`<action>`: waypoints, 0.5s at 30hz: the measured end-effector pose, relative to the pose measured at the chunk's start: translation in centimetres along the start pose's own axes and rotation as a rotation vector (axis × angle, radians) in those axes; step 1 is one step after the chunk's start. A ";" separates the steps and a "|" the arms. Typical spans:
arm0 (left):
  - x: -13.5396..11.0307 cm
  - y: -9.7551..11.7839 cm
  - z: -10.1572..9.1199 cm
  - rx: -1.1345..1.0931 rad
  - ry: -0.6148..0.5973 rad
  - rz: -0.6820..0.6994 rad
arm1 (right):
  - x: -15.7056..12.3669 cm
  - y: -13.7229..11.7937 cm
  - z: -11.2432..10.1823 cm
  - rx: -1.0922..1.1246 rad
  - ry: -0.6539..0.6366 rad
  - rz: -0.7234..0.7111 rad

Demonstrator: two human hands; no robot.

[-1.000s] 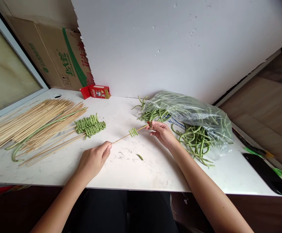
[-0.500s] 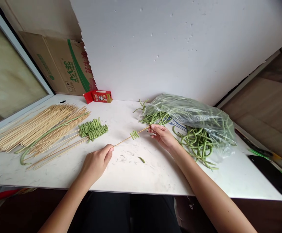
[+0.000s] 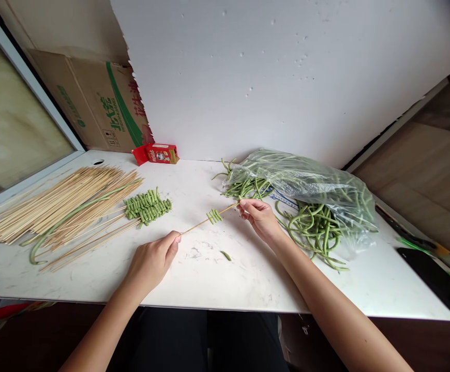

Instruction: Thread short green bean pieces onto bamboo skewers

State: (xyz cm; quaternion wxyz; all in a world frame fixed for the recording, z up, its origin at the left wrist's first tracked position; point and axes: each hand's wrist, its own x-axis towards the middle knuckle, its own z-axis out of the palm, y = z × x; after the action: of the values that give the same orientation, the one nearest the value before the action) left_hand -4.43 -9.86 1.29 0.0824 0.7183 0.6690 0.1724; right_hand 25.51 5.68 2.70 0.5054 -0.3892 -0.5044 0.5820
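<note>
My left hand [image 3: 155, 259] is closed around the lower end of a bamboo skewer [image 3: 195, 227]. A few short pieces of green bean [image 3: 214, 216] are threaded on it past the middle. At the skewer's far tip, the thumb and fingers of my right hand [image 3: 259, 216] are pinched together; a speck of green shows there, too small to make out. Left of my hands lie finished-looking rows of bean pieces on skewers [image 3: 147, 206]. A single bean piece [image 3: 225, 256] rests on the table below the held skewer.
A large pile of bare bamboo skewers [image 3: 65, 201] lies at left, a long bean [image 3: 81, 206] across it. Loose long beans [image 3: 318, 227] spill from a clear plastic bag [image 3: 306, 173] at right. A red box [image 3: 163, 153] stands behind; a black phone [image 3: 434, 281] lies far right.
Both hands and the skewer stay almost where they were. The view has shifted very slightly.
</note>
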 end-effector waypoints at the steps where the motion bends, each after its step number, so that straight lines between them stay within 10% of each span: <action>1: 0.0 -0.1 0.0 0.000 0.000 0.002 | 0.0 -0.1 0.1 -0.004 -0.005 -0.007; 15: 0.0 -0.2 0.2 0.005 0.013 0.033 | -0.2 0.0 0.1 -0.030 -0.003 0.015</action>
State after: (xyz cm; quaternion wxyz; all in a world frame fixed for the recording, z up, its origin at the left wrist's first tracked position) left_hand -4.59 -9.87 1.04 0.0734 0.7283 0.6580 0.1766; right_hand 25.47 5.51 2.69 0.4945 -0.3993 -0.5110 0.5788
